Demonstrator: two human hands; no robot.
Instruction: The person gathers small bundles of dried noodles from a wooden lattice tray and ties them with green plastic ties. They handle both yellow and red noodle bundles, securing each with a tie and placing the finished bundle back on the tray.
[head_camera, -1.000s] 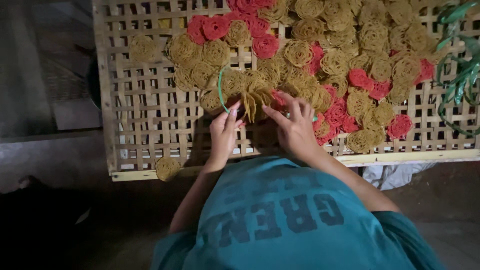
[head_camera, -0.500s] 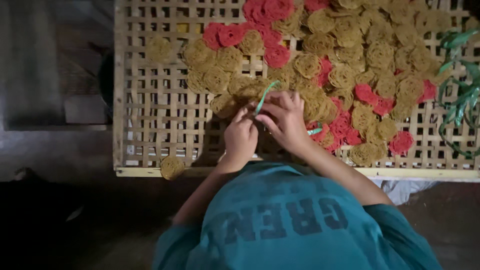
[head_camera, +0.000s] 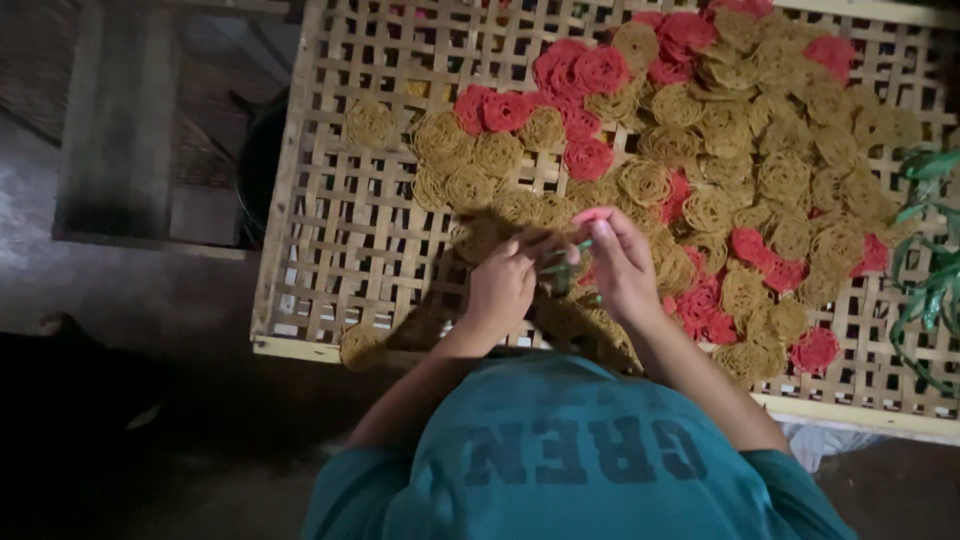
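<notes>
Both my hands meet over the near middle of a bamboo lattice tray (head_camera: 330, 230). My left hand (head_camera: 500, 287) is closed, fingers pinched toward a thin green strip (head_camera: 562, 264). My right hand (head_camera: 622, 268) pinches the same strip from the right. The hands hide whatever the strip is wrapped around. Yellow coiled crackers (head_camera: 470, 185) and red coiled crackers (head_camera: 585, 158) lie spread over the tray around and beyond the hands. My teal shirt (head_camera: 580, 460) fills the bottom of the view.
One yellow coil (head_camera: 360, 345) rests on the tray's near left edge. More green strips (head_camera: 930, 250) hang at the right side. A wooden bench (head_camera: 120, 130) stands to the left on the dark floor, with a dark container (head_camera: 258, 150) under the tray's left edge.
A second ago my left hand held a stack of yellow coils with a green loop standing up. The loop has been drawn down short and both hands have closed together on it.
</notes>
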